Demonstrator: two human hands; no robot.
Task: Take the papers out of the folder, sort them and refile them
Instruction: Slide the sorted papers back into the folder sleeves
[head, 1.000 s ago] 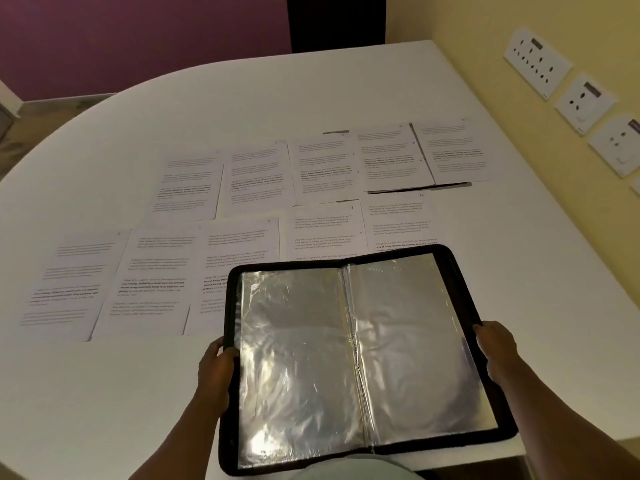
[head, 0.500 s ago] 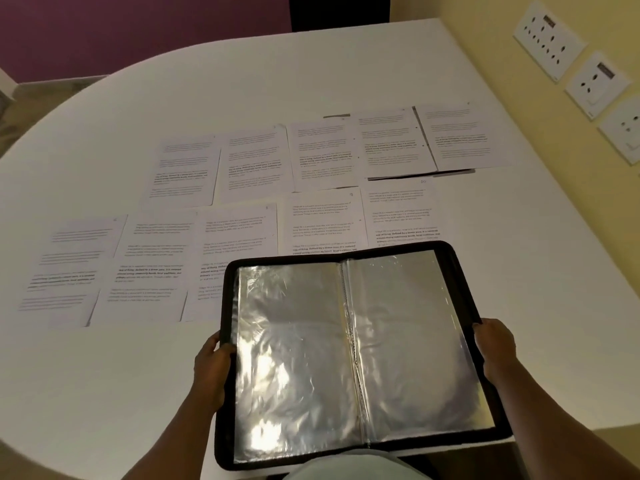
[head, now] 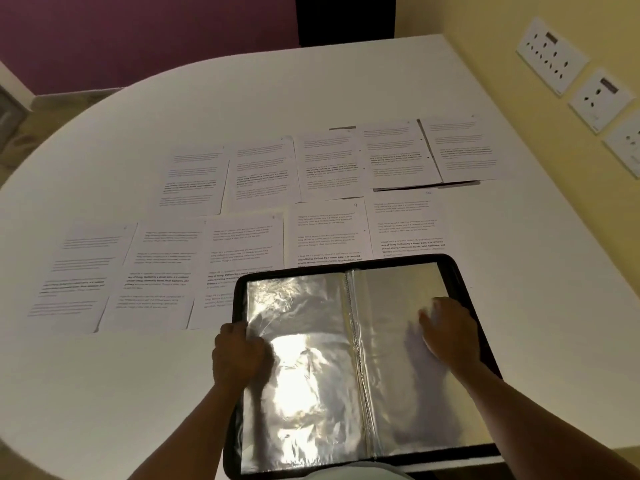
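A black folder [head: 460, 271] lies open at the table's near edge, its shiny clear sleeves empty. My left hand [head: 237, 351] grips the folder's left edge, thumb over the left sleeve. My right hand [head: 450, 336] rests on the right-hand sleeve with fingers spread; it looks blurred. Several printed papers lie in two rows on the table beyond the folder: a far row [head: 332, 166] and a near row [head: 159, 271]. The folder's top edge covers the bottoms of the near row's right sheets.
The white rounded table [head: 311, 88] runs to a yellow wall on the right that carries white socket plates [head: 550, 55]. A purple wall and a dark doorway stand behind. The table's near edge passes under the folder.
My right hand left the folder's right edge and moved inward onto the right sleeve. My left hand slid its thumb further over the left sleeve. The folder now sits lower on the table.
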